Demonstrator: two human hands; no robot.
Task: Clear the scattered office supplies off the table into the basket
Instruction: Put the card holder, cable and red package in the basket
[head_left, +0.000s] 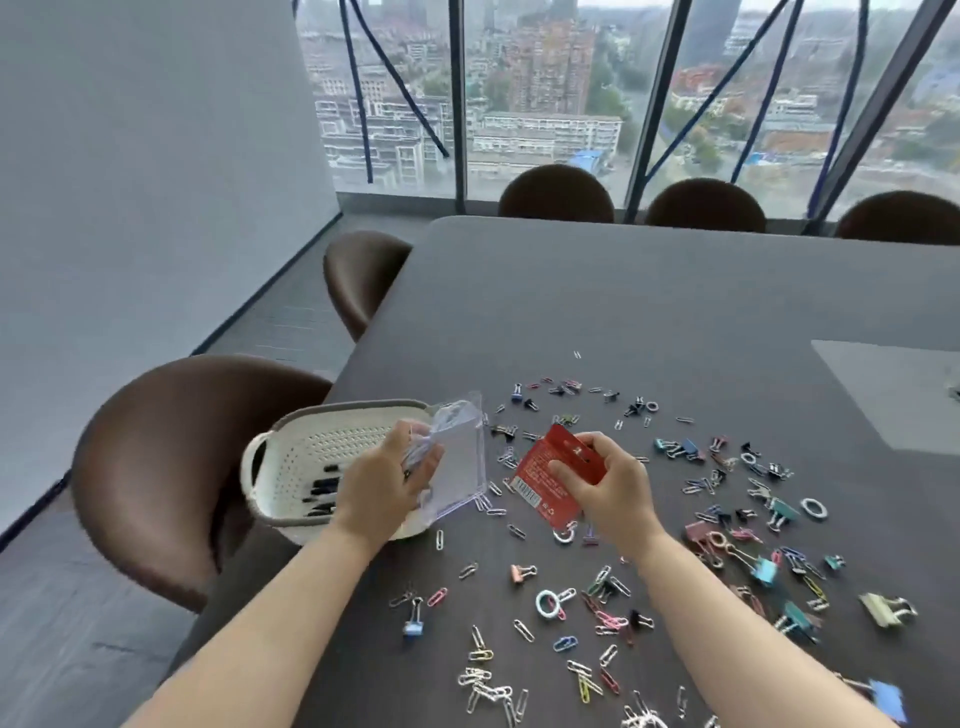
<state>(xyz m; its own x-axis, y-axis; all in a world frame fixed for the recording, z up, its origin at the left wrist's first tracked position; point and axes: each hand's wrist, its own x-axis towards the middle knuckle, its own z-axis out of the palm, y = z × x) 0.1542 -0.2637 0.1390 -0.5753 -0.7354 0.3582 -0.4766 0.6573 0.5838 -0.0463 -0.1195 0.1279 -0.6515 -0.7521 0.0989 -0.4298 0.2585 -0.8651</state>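
1. Head view: you face a dark grey surface (649, 291) in a room with tall windows over a city, with brown rounded chairs (171, 467) around it.
2. A white perforated plastic basket with a grey rim (311, 457) sits at the left edge of the surface, with some dark items lying inside.
3. Your left hand (387, 480) is over the basket's right side; its fingers (423, 457) are closed on a clear plastic blister shell (460, 457), which tilts above the basket rim.
4. Your right hand (610, 486) is just right of it; its fingers (563, 475) pinch a red printed packaging card (545, 467), held above the surface.
5. Coloured paper clips and binder clips (727, 545) lie scattered across the surface in front of and right of your hands, all outside the basket.
6. A pale grey sheet (893, 389) lies far right.
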